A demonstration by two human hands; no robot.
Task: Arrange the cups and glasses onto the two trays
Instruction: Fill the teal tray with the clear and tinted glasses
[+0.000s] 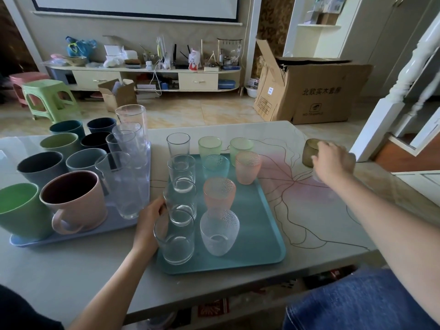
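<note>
1 head-worn wide-angle view, looking forward and down, close over the table, room beyond

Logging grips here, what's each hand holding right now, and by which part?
Right hand grips the amber glass around its side, off the trays. Left hand touches the clear glass on the teal tray; its grip is unclear.

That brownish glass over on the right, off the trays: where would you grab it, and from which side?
Probably round its side wall, coming from the near right, as the right hand is doing. The amber glass stands upright on the table with nothing close beside it, and its rounded body suits curled fingers; a rim pinch looks less secure.
</note>
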